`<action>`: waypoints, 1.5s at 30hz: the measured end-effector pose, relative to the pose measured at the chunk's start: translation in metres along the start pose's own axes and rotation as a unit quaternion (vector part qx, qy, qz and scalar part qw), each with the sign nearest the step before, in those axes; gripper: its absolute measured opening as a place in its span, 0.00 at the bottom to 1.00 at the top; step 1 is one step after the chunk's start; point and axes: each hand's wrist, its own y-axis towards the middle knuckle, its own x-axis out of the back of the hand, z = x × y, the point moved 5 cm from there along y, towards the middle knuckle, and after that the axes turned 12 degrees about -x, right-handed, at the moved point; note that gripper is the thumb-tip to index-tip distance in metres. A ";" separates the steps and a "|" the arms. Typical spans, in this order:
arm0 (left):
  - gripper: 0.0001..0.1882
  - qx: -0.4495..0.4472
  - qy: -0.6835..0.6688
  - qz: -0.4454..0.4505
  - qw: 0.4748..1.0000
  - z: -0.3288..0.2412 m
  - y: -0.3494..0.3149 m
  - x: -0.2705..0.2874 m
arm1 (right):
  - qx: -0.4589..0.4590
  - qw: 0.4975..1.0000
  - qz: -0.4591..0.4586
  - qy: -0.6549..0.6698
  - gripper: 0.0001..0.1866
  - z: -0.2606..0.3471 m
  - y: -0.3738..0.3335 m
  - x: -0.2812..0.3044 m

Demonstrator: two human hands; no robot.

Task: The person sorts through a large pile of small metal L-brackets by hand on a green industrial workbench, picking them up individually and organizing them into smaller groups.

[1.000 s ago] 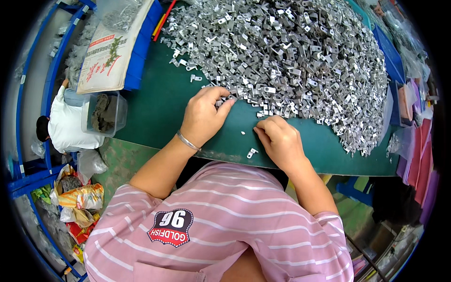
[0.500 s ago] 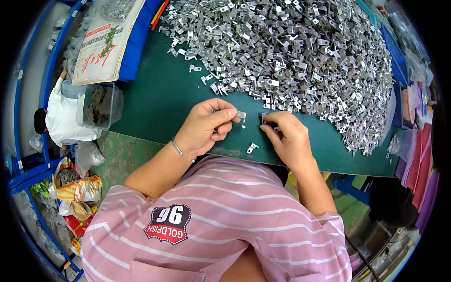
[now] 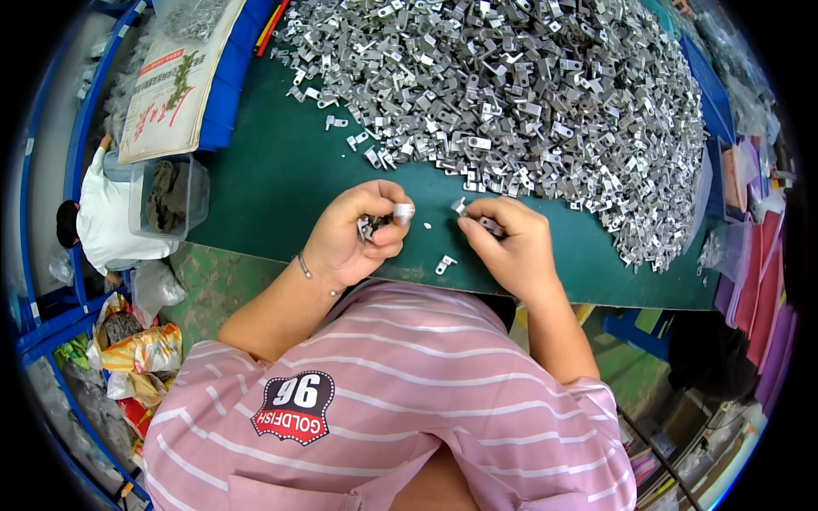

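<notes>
Both hands have drawn a little apart since half a second ago, and we see the single loose bracket (image 3: 444,264) lying where it lay, on the green tabletop (image 3: 273,196) between and just below them; our left hand (image 3: 358,234), left of centre in the frame, is curled nearly closed around a few small metal pieces (image 3: 371,225), its thumb and forefinger pinching a pale short piece (image 3: 403,211) at its upper right; our right hand (image 3: 507,247), just right of centre, is likewise almost closed, the fingertips gripping a small silver bracket (image 3: 460,207) that juts toward the left hand, with another grey piece (image 3: 491,226) tucked against the fingers; a tiny white fleck (image 3: 427,226) sits on the tabletop in the gap between the two hands; a great heap of silver brackets (image 3: 528,102) fills the upper centre and upper right of the frame, its near edge just beyond our knuckles; at upper left a printed cardboard sheet (image 3: 175,81) rests over a blue bin (image 3: 228,94), and below it a clear plastic tub (image 3: 170,196) holding dark material stands at the tabletop's left edge; at far left another person in a white top (image 3: 106,226) is seen from above; crumpled bags (image 3: 141,349) lie at lower left.
</notes>
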 end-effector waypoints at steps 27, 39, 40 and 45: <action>0.03 -0.067 0.230 -0.064 0.969 -0.006 0.002 -0.011 | 0.143 0.978 -0.046 -0.145 0.10 0.011 -0.004 0.015; 0.14 -0.356 0.804 0.040 0.474 -0.042 0.033 -0.053 | -0.114 0.838 0.224 0.485 0.06 -0.004 0.011 0.011; 0.14 -0.357 0.818 0.054 0.448 -0.040 0.036 -0.053 | -0.104 0.845 0.217 0.477 0.05 0.000 0.012 0.012; 0.12 -0.358 0.789 0.057 0.495 -0.044 0.037 -0.046 | 0.040 0.999 -0.024 -0.025 0.03 0.018 0.019 0.011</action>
